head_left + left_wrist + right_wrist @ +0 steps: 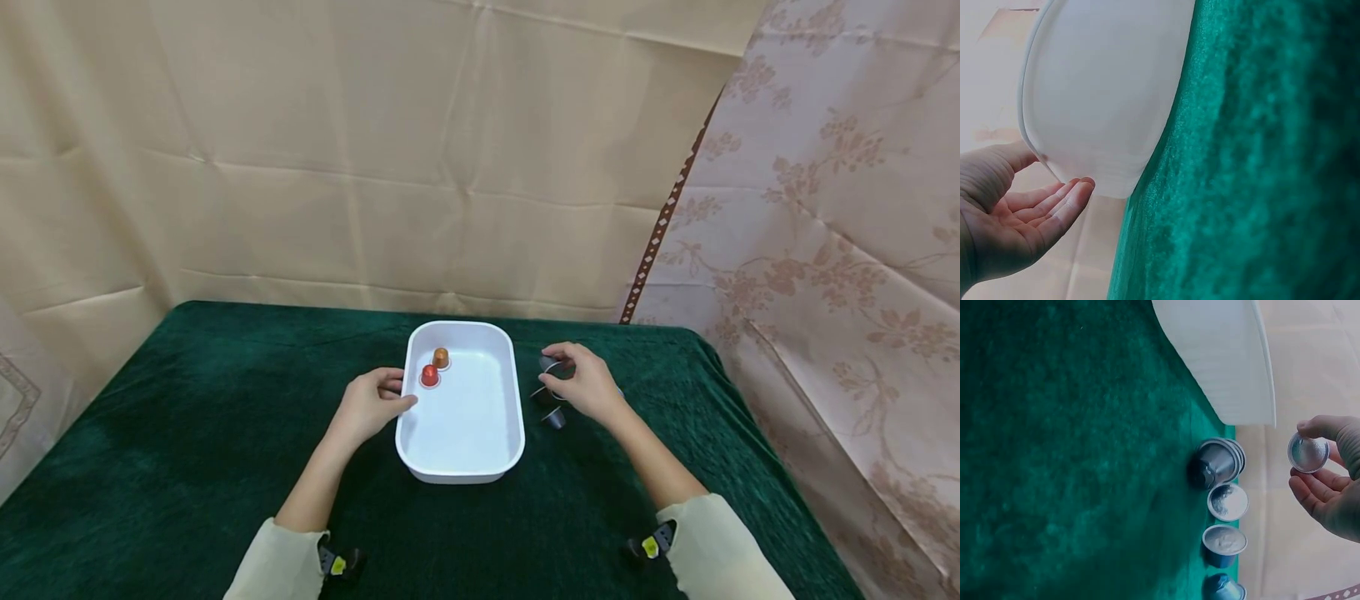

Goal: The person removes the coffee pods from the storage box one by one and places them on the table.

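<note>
Capsule (1309, 453) pinched in fingers of right hand (587, 388); tray (461, 425) gripped at edge by left hand (367, 407). Pick-up judged in hand; careful transfer into tray likely needed.

A dark green velvet-covered table (187, 433) carries a rectangular white plastic tray (468, 417) with rounded corners, resting flat. Just beside its right side, several foil-lidded coffee capsules (1224, 545) lie close together, at least one tipped onto its side.
</note>
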Action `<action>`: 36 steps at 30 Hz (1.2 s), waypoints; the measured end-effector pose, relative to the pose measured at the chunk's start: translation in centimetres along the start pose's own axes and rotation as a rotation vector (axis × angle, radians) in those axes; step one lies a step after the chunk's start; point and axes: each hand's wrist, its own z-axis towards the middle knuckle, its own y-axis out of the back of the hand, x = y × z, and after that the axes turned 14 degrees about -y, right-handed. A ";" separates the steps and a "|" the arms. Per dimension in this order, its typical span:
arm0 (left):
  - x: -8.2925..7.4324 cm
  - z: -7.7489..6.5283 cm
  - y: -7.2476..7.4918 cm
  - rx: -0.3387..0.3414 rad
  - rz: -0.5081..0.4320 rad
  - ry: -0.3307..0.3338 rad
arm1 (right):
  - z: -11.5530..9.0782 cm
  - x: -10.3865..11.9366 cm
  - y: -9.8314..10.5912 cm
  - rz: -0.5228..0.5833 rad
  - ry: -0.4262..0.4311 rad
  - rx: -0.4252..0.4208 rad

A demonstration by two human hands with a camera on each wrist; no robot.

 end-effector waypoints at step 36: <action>0.0 0.0 0.1 0.009 -0.002 -0.006 | -1.0 -3.5 0.6 -0.026 -0.061 0.051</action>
